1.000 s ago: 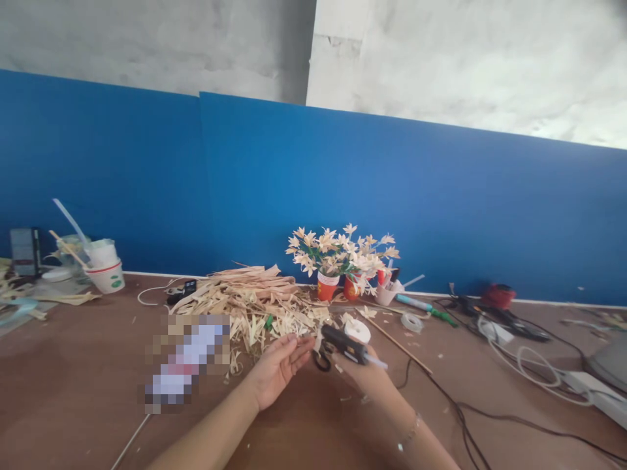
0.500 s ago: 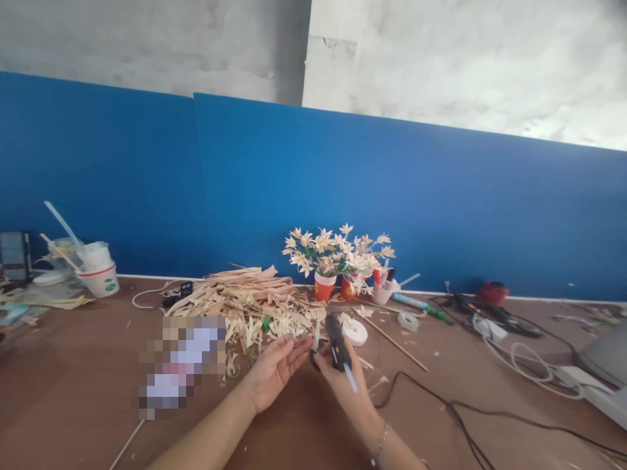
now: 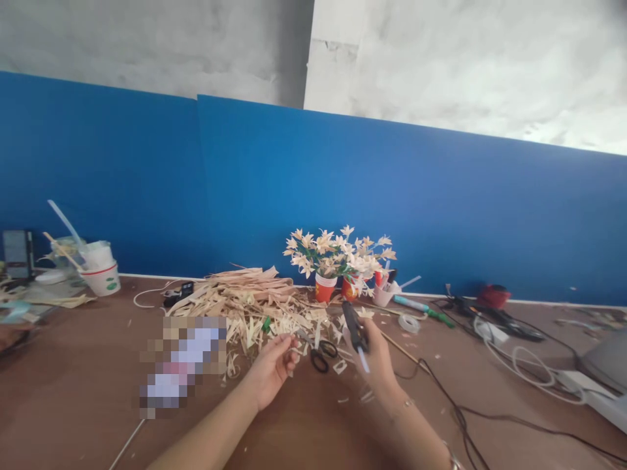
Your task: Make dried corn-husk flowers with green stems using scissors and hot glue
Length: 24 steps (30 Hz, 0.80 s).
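A black hot glue gun (image 3: 354, 326) is gripped in my right hand (image 3: 379, 362), a pale glue stick poking out of its back end toward me. My left hand (image 3: 274, 372) has its fingers curled in with thumb and fingertips together; whatever it may be pinching is too small to make out. Between the two hands, scissors with black handles (image 3: 322, 357) lie on the table, blades pointing into a heap of pale dried husk strips (image 3: 252, 290). Behind the hands, cream flowers (image 3: 333, 251) stand in red paper cups (image 3: 325, 290).
A blurred-out bright object (image 3: 183, 365) lies left of my left hand. At right are a tape roll (image 3: 408, 323), a thin stick (image 3: 399, 349), black cable (image 3: 448, 405) and a power strip (image 3: 595, 398). A white cup (image 3: 101, 281) stands far left, before the blue partition (image 3: 392, 196).
My right hand has moved right with the glue gun, away from my left hand, uncovering the scissors. My left fingers have curled in. The white disc by the gun is now hidden.
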{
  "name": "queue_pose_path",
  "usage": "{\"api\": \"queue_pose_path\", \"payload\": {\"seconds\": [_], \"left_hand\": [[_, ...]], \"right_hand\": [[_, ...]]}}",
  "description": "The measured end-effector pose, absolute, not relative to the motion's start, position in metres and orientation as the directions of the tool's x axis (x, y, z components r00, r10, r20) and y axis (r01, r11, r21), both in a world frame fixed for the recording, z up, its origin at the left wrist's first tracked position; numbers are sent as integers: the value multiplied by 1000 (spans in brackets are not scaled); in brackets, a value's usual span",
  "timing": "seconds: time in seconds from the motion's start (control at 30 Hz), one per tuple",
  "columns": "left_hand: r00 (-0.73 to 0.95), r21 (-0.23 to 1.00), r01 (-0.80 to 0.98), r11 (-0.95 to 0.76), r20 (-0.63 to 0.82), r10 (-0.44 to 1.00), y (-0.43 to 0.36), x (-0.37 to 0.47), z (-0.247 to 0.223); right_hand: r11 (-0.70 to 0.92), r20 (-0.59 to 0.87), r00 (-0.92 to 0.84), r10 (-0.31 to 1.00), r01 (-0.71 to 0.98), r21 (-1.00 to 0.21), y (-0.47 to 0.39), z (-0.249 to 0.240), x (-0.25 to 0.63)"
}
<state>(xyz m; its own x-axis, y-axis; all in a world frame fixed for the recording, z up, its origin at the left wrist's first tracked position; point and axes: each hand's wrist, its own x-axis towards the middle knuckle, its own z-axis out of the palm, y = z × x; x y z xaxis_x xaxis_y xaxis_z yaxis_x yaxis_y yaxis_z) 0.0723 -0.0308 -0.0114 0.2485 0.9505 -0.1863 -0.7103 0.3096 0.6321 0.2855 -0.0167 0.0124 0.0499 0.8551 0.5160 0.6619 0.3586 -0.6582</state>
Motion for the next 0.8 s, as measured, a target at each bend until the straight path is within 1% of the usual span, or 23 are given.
{"api": "queue_pose_path", "payload": {"seconds": [0.1, 0.17, 0.23, 0.33, 0.43, 0.63, 0.8], "left_hand": [[257, 670, -684, 289, -149, 955, -31, 73, -13], [250, 709, -649, 274, -142, 958, -31, 73, -14], [236, 757, -602, 256, -139, 962, -30, 73, -16], [214, 816, -525, 240, -146, 966, -30, 73, -17], [211, 838, -482, 255, -171, 962, -31, 74, -18], [219, 795, -541, 274, -182, 959, -30, 75, -18], [224, 775, -554, 304, -213, 951, -32, 76, -16]], "right_hand": [[482, 533, -88, 841, 567, -668, -29, 13, 264], [534, 521, -198, 830, 547, -644, -37, 11, 251], [552, 507, -251, 825, 551, -626, -42, 7, 243], [544, 495, -258, 830, 577, -609, -44, 0, 240], [552, 492, -282, 823, 599, -579, -42, -5, 242], [568, 524, -274, 806, 606, -557, -41, -9, 241], [575, 509, -303, 806, 605, -551, -42, -10, 240]]}}
